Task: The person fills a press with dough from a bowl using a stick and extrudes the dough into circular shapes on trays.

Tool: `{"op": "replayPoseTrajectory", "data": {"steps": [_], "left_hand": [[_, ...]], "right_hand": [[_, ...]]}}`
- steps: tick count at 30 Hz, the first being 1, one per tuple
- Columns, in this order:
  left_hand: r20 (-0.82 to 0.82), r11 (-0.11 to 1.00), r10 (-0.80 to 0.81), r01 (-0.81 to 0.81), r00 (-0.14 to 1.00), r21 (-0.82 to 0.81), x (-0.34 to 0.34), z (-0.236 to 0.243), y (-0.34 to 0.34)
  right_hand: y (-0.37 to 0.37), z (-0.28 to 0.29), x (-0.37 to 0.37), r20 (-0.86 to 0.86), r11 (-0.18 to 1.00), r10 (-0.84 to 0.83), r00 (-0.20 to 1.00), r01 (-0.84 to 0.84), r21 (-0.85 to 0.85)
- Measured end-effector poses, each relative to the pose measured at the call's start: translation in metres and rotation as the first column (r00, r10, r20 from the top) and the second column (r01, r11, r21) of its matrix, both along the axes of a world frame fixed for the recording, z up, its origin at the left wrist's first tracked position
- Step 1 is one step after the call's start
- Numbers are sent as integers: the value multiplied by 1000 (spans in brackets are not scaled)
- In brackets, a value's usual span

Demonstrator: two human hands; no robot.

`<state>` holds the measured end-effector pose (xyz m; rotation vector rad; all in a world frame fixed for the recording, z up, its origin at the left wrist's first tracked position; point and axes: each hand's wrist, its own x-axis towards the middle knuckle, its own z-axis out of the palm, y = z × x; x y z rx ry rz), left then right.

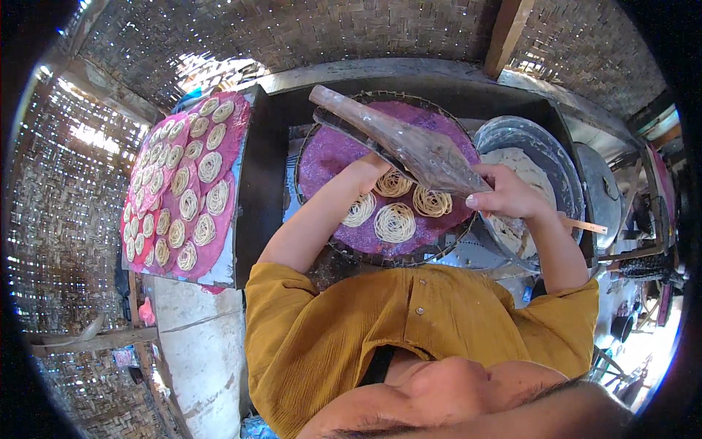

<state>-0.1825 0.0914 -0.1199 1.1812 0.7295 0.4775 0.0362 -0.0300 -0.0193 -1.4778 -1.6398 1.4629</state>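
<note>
Slanting over a round tray lined with purple sheeting is a worn two-part wooden hand press, its upper and lower boards slightly apart. My right hand grips its wide end, thumb along the near edge. Under the middle of the press, my left hand is closed at the lower board, its fingertips hidden by the wood. Pale coils of thin dough strands lie on the sheeting below; one coil sits nearest me, another coil lies beneath the wide end.
At right, a large basin holds pale dough, and a wooden handle sticks out past its rim. A lidded metal pot stands beyond. On the left, pink sheets carry several dough coils beside a dark box wall. Woven walls enclose the back.
</note>
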Motion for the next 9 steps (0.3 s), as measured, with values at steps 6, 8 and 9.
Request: {"op": "replayPoseTrajectory", "data": {"steps": [6, 8, 9], "left_hand": [[-157, 990, -113, 124, 981, 66, -6, -11, 6], [-474, 940, 51, 117, 879, 319, -8, -46, 23], [-625, 913, 196, 92, 756, 398, 1, -17, 10]], "right_hand": [[5, -12, 7, -40, 998, -56, 998, 57, 17], [7, -14, 8, -65, 996, -88, 994, 88, 7], [7, -16, 13, -96, 989, -145, 985, 144, -10]]}}
